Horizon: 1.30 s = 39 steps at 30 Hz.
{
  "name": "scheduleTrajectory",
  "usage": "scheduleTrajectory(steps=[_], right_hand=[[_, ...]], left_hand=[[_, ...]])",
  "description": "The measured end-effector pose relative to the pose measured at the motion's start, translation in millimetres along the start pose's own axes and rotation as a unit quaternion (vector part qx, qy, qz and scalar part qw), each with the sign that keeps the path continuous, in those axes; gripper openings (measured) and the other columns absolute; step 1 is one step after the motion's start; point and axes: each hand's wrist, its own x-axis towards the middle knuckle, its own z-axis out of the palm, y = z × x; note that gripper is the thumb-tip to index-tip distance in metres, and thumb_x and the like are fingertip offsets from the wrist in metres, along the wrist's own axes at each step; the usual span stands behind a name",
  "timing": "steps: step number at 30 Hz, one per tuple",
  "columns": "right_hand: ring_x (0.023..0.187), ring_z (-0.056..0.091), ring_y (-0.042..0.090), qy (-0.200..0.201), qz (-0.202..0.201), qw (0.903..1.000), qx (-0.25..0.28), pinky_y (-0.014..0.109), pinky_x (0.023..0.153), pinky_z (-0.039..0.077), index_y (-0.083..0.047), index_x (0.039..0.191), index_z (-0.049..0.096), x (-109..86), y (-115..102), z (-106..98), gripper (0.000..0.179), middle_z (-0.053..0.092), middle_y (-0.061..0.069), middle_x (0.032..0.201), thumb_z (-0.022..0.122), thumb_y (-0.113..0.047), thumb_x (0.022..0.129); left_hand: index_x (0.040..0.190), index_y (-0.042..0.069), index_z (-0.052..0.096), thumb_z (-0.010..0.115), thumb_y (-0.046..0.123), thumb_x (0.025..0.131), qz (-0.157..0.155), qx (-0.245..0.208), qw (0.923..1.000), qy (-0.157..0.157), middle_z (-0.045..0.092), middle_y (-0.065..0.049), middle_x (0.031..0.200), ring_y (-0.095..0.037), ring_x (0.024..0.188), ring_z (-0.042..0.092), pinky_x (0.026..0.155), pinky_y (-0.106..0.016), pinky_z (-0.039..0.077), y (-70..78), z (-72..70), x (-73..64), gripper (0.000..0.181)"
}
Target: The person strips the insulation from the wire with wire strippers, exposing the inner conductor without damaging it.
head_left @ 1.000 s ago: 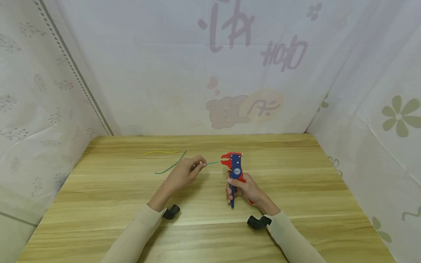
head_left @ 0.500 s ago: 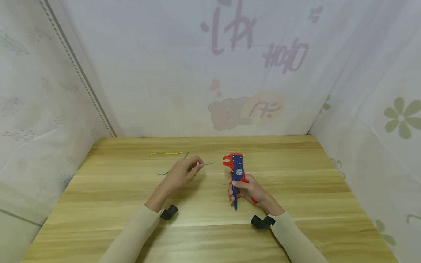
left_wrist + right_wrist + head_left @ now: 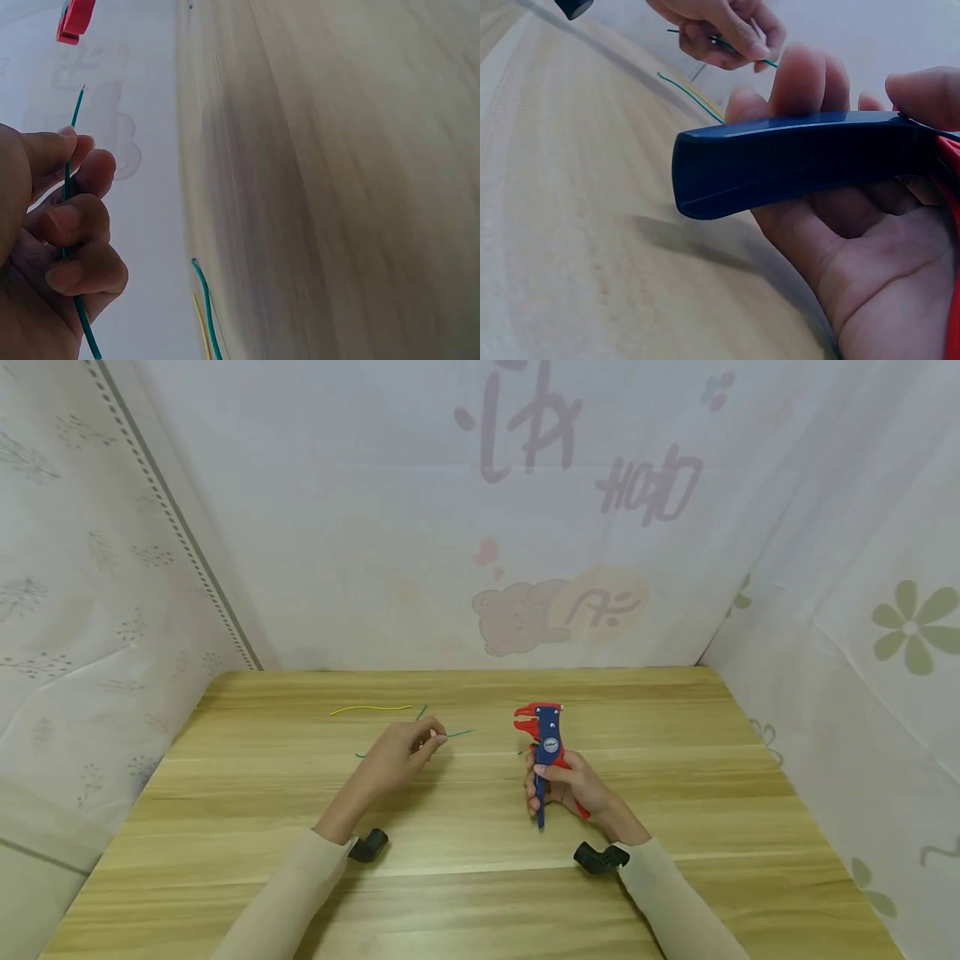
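Between thumb and forefinger, my left hand pinches a green wire, whose tail runs across the palm under the curled fingers. Its far tip looks thin and bare in the left wrist view. My right hand grips a red and blue wire stripper upright by its handles. The stripper's red jaws stand apart, facing the wire tip across a gap. A second green wire lies on the table, partly hidden behind my left hand in the head view. Beyond it lies a yellow wire.
A tiny green bit lies on the wooden table just left of the stripper. Patterned cloth hangs behind the table and along both sides. A black wrist camera sticks out from the left sleeve, another from the right.
My left hand has drawn left with the green wire, and the stripper has shifted slightly right, so the gap between them has widened. The tiny green bit now shows beside the stripper.
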Motion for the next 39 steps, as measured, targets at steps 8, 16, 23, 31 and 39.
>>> scheduleTrajectory(steps=[8, 16, 23, 31, 39], right_hand=[[0.077, 0.07, 0.018, 0.013, 0.003, 0.9999, -0.006, 0.037, 0.077, 0.062, 0.002, 0.121, 0.045, -2.0, -4.0, -4.2, 0.015, 0.071, 0.006, 0.092, 0.037, -0.005, 0.109], [0.076, 0.07, 0.019, 0.021, -0.005, 0.9997, -0.005, 0.038, 0.077, 0.062, 0.0, 0.12, 0.047, -4.5, -4.7, -9.6, 0.016, 0.071, 0.007, 0.092, 0.034, -0.004, 0.11], [0.076, 0.07, 0.019, 0.032, -0.008, 0.9995, -0.004, 0.037, 0.077, 0.062, 0.002, 0.121, 0.046, -7.1, -6.4, -15.2, 0.017, 0.071, 0.007, 0.092, 0.035, -0.004, 0.11], [0.075, 0.07, 0.019, 0.042, -0.006, 0.9991, -0.007, 0.038, 0.076, 0.063, 0.004, 0.121, 0.044, -8.8, -7.3, -20.1, 0.016, 0.071, 0.007, 0.091, 0.036, -0.004, 0.109], [0.075, 0.069, 0.018, 0.038, -0.017, 0.9991, 0.003, 0.037, 0.076, 0.062, 0.003, 0.12, 0.045, -11.8, -7.7, -23.6, 0.017, 0.07, 0.007, 0.091, 0.033, -0.003, 0.11]], left_hand=[[0.109, 0.01, 0.068, 0.059, 0.021, 0.106, -0.023, 0.009, 0.9997, 0.005, 0.056, 0.005, 0.069, -0.005, 0.054, 0.041, 0.053, -0.023, 0.038, -10.3, -1.5, -7.6, 0.015], [0.106, 0.013, 0.068, 0.063, 0.02, 0.104, -0.024, 0.02, 0.9995, 0.009, 0.062, 0.003, 0.073, -0.004, 0.055, 0.041, 0.052, -0.021, 0.036, -18.8, -5.0, -15.4, 0.009], [0.103, 0.012, 0.069, 0.066, 0.019, 0.102, -0.027, 0.023, 0.9993, 0.014, 0.063, 0.001, 0.073, -0.007, 0.056, 0.044, 0.053, -0.022, 0.038, -23.4, -9.9, -22.7, 0.007], [0.1, 0.014, 0.07, 0.068, 0.02, 0.1, -0.044, 0.039, 0.9983, -0.003, 0.061, 0.005, 0.074, -0.007, 0.058, 0.046, 0.054, -0.023, 0.04, -25.0, -16.1, -28.1, 0.006], [0.099, 0.013, 0.07, 0.067, 0.014, 0.1, -0.056, 0.051, 0.9968, -0.024, 0.056, 0.004, 0.073, -0.009, 0.061, 0.045, 0.058, -0.024, 0.041, -27.4, -20.6, -32.8, 0.004]])
